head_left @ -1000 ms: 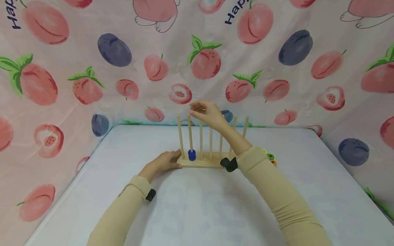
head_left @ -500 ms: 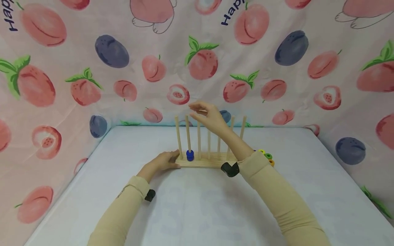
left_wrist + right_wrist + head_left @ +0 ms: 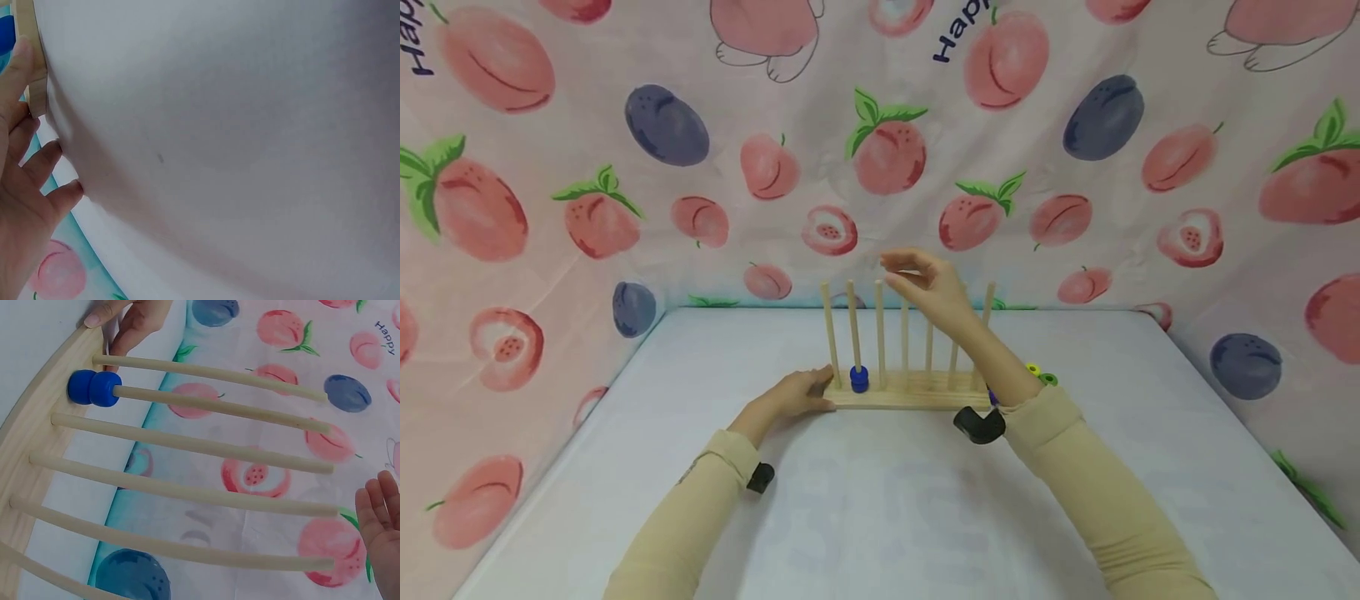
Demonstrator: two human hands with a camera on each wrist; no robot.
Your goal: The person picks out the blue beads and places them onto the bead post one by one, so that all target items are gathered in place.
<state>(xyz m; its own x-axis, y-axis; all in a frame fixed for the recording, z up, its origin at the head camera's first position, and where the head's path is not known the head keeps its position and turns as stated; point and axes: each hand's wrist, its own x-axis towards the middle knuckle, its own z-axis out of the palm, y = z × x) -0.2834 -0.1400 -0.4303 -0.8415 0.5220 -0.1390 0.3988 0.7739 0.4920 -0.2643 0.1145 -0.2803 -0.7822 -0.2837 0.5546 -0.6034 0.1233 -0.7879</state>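
Observation:
A wooden rack (image 3: 910,401) with several upright rods stands on the table. Two blue beads (image 3: 859,380) are stacked at the foot of the second rod from the left; the right wrist view also shows the blue beads (image 3: 103,389). My left hand (image 3: 792,395) holds the rack's left end, thumb at the front edge and fingers round the end; in the left wrist view the outer fingers of this hand (image 3: 25,206) touch the cloth. My right hand (image 3: 938,292) hovers empty near the tops of the middle rods, fingers loosely bent, apart from the rods in the right wrist view (image 3: 381,519).
Loose beads lie by the rack's right end, partly hidden by the right forearm: yellow (image 3: 1033,368), green (image 3: 1048,379) and purple (image 3: 993,398). A fruit-patterned cloth (image 3: 842,167) hangs behind the white table (image 3: 865,500). Black wrist cameras sit on both wrists.
My right hand has moved a little to the right, away from the second rod's top. The left hand keeps its hold on the rack, and the blue beads stay on their rod.

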